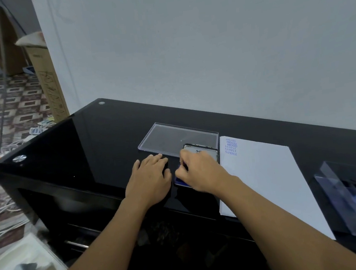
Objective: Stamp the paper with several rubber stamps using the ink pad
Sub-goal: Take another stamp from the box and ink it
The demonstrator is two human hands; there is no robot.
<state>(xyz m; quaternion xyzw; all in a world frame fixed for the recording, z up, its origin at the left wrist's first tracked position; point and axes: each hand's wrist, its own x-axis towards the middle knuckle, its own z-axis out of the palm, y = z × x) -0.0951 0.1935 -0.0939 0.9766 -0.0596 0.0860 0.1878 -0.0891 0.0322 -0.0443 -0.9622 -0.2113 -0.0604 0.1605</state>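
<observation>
As my forearms come in over the near edge of the black table (pixel 107 142), the closest thing is the clear box (pixel 354 195) of spare stamps, well to the right of the ink pad (pixel 180 181) and nearer to me than it. My left hand (pixel 148 178) lies flat on the table just left of the ink pad, fingers straight and relaxed, holding nothing. My right hand (pixel 198 170) sits over the ink pad with its fingers curled, pinching what I take to be a stamp (pixel 181 165); it is mostly hidden, so I cannot tell whether its face is down on the ink. The paper (pixel 265 180) lies just right of the ink pad, its long axis running away from me, so my right hand is the nearer one and need only lift and travel right. The blue prints (pixel 231 149) stack in a column at the paper's far left corner, level with the ink pad's raised lid (pixel 199 151); bare sheet lies on the near side of them. Beyond the ink pad rests a clear plastic cover (pixel 172 135).
</observation>
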